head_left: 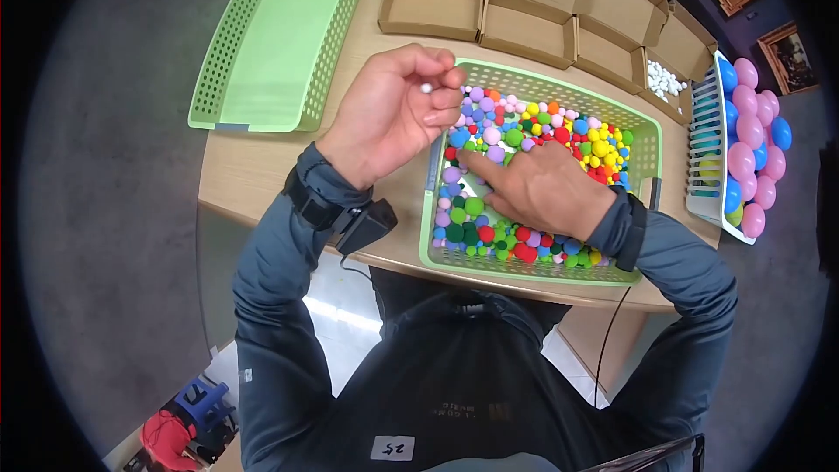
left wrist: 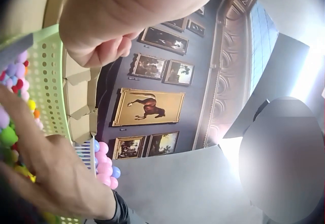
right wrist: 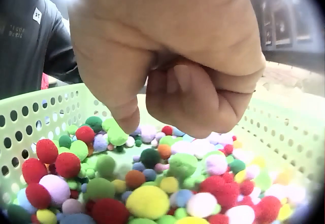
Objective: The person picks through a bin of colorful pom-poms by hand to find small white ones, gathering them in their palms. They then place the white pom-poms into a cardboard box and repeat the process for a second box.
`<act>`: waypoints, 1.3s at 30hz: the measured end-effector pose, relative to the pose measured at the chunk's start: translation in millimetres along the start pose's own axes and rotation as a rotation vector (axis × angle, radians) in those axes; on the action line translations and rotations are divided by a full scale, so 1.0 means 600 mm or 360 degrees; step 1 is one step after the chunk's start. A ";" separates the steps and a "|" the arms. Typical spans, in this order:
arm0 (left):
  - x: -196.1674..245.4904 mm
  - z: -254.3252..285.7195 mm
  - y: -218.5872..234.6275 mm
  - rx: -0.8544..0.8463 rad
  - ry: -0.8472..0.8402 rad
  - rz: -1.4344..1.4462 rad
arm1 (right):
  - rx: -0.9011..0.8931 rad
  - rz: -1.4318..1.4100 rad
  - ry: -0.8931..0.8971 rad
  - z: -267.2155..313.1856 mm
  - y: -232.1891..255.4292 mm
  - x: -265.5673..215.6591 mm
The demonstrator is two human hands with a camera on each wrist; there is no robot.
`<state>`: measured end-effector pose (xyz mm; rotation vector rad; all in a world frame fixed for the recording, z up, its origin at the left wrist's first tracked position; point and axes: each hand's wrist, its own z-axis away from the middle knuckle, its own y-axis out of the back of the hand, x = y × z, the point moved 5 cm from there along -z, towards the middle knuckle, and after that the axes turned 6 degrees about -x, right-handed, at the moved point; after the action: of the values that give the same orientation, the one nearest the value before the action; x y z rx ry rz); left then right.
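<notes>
Palm turned up, my left hand (head_left: 389,114) is raised beside the left end of a green perforated basket. A small white pom-pom (head_left: 426,87) sits among its curled fingers, below the thumb. My right hand (head_left: 555,188) is low over the same basket (head_left: 654,135), index finger stretched toward the left end and thumb apart from it. In the right wrist view its other fingers (right wrist: 190,99) are curled under the palm, with no object showing in them. Mixed pom-poms (right wrist: 147,201) in red, green, yellow, purple and other colours cover much of the basket floor.
Another green basket (head_left: 266,61) stands at the table's left. Cardboard boxes (head_left: 529,26) line the back; the rightmost holds small white balls (head_left: 664,80). At the far right is a white basket (head_left: 706,157) of pink and blue balls (head_left: 749,131). A black cable (head_left: 612,332) hangs off the front edge.
</notes>
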<state>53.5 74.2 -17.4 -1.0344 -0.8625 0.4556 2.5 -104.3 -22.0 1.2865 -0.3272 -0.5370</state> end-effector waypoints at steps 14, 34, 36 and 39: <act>-0.030 0.037 0.002 0.0222 -0.0319 0.0123 | -0.0120 0.0181 0.0161 0.027 -0.008 -0.022; -0.030 0.058 -0.023 0.0278 -0.0410 0.0144 | 0.0285 0.0117 -0.0091 -0.007 -0.021 0.001; -0.026 0.068 -0.024 0.0242 -0.0424 0.0142 | 0.0093 0.0019 -0.0007 -0.012 -0.033 0.007; -0.015 0.087 -0.014 0.0264 -0.0475 0.0134 | -0.0321 -0.0286 0.0151 -0.004 -0.007 0.003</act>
<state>5.5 92.9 -1.1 -0.8636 -1.0288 0.7537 4.5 -104.1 -27.0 1.1467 -0.0757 -0.6420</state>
